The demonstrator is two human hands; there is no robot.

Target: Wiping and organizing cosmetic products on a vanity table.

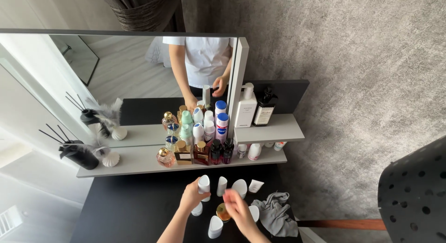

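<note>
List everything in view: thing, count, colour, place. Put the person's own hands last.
White container: one, held up in the left hand.
Small white containers: about seven, on the dark table around the hands.
Amber round jar: one, between the hands.
Grey cloth: one, crumpled, table's right edge.
Perfume bottles and spray cans: many, mixed colours, on the grey shelf.
White pump bottle: one, upper shelf.
Black pump bottle: one, beside it.
Reed diffuser: one, black, shelf's left.
Mirror: one, behind the shelf.
Left hand: grip closed on the white container.
Right hand: blurred, over the jar.
</note>
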